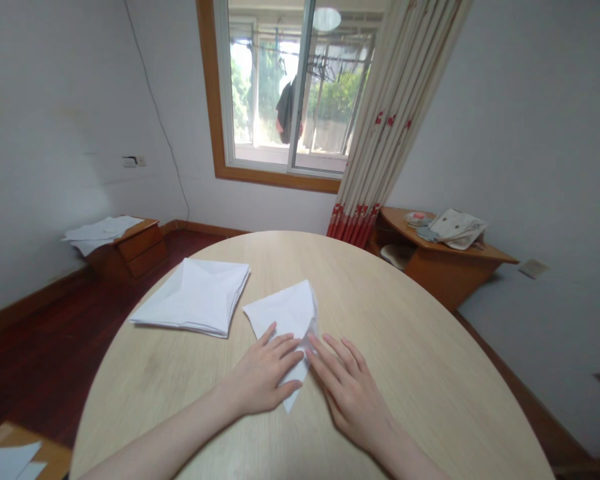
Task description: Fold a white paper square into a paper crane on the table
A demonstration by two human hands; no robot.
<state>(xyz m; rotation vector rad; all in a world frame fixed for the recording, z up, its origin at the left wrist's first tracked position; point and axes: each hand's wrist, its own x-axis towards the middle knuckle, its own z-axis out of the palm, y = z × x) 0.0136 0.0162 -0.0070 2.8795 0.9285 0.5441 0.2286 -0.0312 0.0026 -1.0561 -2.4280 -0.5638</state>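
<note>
A folded sheet of white paper (283, 308) lies on the round wooden table in front of me, one point toward the window and another toward me. Across its lower left part rests my left hand (267, 370), fingers spread and flat on the paper. My right hand (347, 383) is at the paper's right edge, fingers stretched out with the tips at a raised fold. Neither hand grips anything. Part of the paper is hidden beneath my fingers. To the left sits a stack of creased white paper (195, 293).
The round table (390, 320) fills the foreground. Beyond it stand a small drawer cabinet (143, 250) with papers at left and a corner shelf (445, 273) with bags at right. A curtain (380, 133) hangs beside the window. More paper (10, 460) lies at lower left.
</note>
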